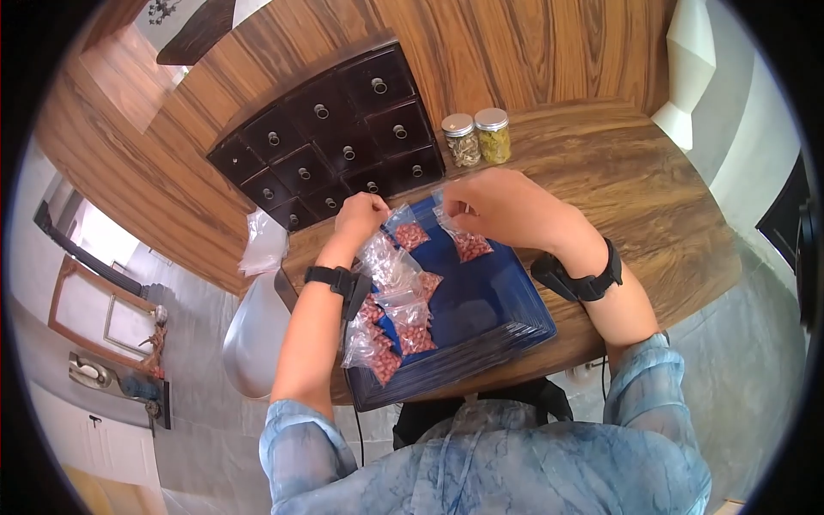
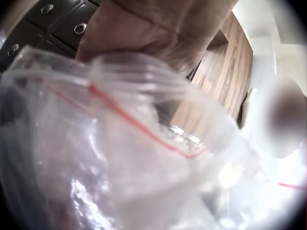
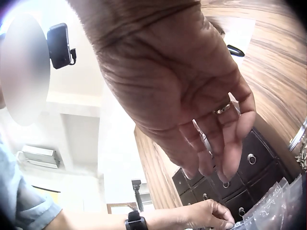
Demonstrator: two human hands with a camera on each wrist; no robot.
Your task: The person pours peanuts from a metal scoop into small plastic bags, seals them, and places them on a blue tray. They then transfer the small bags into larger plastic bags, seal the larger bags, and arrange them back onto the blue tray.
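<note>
Bag (image 1: 411,236) of small reddish, bean-like pieces: transparent film, lying at far edge of blue tray (image 1: 472,296), upper corner apparently pinched between thumb and curled fingers of left hand (image 1: 359,219). Second bag (image 1: 473,248), same contents: farther right on same tray, partly covered by right hand (image 1: 506,206) in head view. Condition of right hand: palm down, fingers loosely bent, fingertips bare in right wrist view; ring (image 3: 223,109) on one finger; contact with second bag not determinable.

Bag pile (image 1: 414,336): along left side of tray, several filled bags overlapping, nearest close to near-left corner. Blurred clear film (image 2: 124,167) with red seal strip (image 2: 139,125) across much of left wrist view; not attributable to any one bag.

Surroundings: wood-grain desk (image 1: 635,163) beneath tray; layered edges visible along near side of tray. Dark cabinet (image 1: 322,133) with small drawers and ring pulls, beyond tray and toward left. Just right of cabinet, side by side: jar of pale pieces (image 1: 463,149) and jar of yellow-green contents (image 1: 495,146), both with silver-coloured lids. Whitish plastic film (image 1: 264,243) left of cabinet.
</note>
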